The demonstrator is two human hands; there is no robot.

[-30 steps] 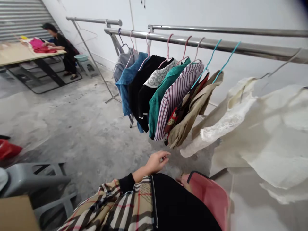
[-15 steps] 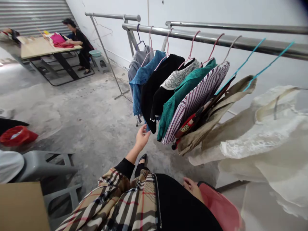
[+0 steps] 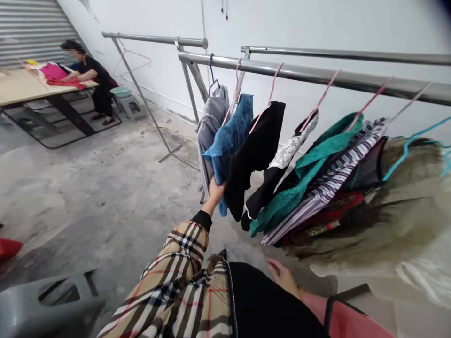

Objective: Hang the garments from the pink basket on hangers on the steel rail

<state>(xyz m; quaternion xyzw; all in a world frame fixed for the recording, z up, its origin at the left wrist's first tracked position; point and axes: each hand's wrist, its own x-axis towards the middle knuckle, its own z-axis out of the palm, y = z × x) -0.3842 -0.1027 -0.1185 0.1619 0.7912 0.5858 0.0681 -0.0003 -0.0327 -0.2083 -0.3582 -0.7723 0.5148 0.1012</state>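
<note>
**Left hand gripping the blue shirt under the rail**

The left hand (image 3: 215, 190) is reaching up from a plaid sleeve (image 3: 176, 272) and closing its fingers on the lower edge of the blue shirt (image 3: 230, 136). The shirt is hanging straight above the hand on a pink hanger (image 3: 235, 87), second from the near end of the steel rail (image 3: 310, 75). A grey garment (image 3: 210, 124) is hanging just beside it at the rail's end, and a black top (image 3: 259, 145) is hanging on its other side, touching it. Further along the rail, a green top (image 3: 317, 155) and a striped shirt (image 3: 338, 183) are bunching together. The right hand (image 3: 283, 277) is resting well below the rail, against a black cloth (image 3: 260, 305) and a pink cloth (image 3: 317, 305). Whether its fingers are gripping anything cannot be told.
</note>
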